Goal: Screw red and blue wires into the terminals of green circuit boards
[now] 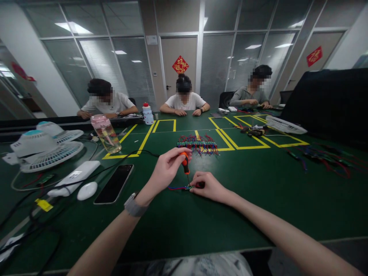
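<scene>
My left hand [168, 168] is closed around the orange and black handle of a screwdriver [185, 164], which stands nearly upright with its shaft pointing down. The tip meets a small green circuit board [188, 188] on the table, with red and blue wires [176, 188] running out to its left. My right hand [211, 188] pinches the right end of that board between thumb and fingers. Something dark and red shows under the right fingers, and I cannot make out what it is. Beyond my hands lies a row of similar wired circuit boards [197, 144].
Left of my hands are a phone [114, 184], a white mouse-shaped case [87, 191], a white power strip [74, 178], black cables, a pink-lidded bottle [106, 134] and white fans [46, 149]. More wired boards [330, 155] lie right. Several people sit across the green table [258, 214].
</scene>
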The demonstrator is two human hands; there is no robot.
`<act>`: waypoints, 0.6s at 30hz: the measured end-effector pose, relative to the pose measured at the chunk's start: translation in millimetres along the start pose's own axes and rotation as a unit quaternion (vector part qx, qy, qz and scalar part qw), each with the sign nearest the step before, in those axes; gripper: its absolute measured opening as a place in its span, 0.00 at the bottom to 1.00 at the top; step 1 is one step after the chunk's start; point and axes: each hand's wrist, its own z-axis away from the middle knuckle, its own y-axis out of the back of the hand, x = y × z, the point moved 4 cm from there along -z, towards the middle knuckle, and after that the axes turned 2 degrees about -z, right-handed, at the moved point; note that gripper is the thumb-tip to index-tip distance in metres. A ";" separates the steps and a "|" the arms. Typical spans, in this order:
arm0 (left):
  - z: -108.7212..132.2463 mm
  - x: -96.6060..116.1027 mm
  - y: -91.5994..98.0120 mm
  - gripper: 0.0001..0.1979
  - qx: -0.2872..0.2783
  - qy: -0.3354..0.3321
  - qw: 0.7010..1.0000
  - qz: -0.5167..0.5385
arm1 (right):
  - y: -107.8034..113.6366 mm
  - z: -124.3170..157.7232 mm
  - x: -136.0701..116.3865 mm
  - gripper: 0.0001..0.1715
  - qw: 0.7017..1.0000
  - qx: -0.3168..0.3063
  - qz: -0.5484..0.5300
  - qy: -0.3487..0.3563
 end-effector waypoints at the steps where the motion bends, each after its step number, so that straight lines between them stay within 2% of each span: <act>1: -0.4 0.4 -0.9 0.10 0.018 -0.008 1.000 -0.009 | 0.3 0.1 -0.6 0.05 1.000 0.003 0.000 0.000; 4: -0.6 2.3 -6.8 0.06 0.062 -0.044 0.994 -0.076 | 0.8 0.7 -2.3 0.05 1.000 0.015 0.001 0.004; 6: -1.3 4.7 -10.8 0.06 0.063 -0.058 0.991 -0.098 | 0.6 1.6 -3.1 0.04 1.000 0.019 0.006 0.005; 9: -6.3 8.4 -14.1 0.12 0.009 -0.043 0.997 -0.056 | 0.7 3.2 -3.8 0.04 1.000 0.020 0.014 0.000; 11: -10.8 7.1 -15.2 0.12 -0.041 -0.002 0.999 0.005 | 1.5 4.4 -4.6 0.05 1.000 0.018 0.016 -0.001; 12: -12.6 5.1 -14.5 0.12 -0.048 0.017 0.999 0.017 | 2.0 5.0 -5.2 0.05 1.000 0.016 0.015 0.000; 13: -14.1 3.1 -12.0 0.10 -0.028 0.017 0.999 0.015 | 2.6 5.5 -5.7 0.05 1.000 0.015 0.015 0.000; 17: -11.2 -7.3 3.3 0.07 0.137 -0.039 0.985 -0.093 | 4.2 6.5 -6.1 0.06 1.000 0.008 0.016 -0.013; 18: -9.7 -10.9 4.9 0.07 0.140 -0.041 0.984 -0.107 | 4.3 6.5 -5.7 0.06 1.000 0.005 0.017 -0.017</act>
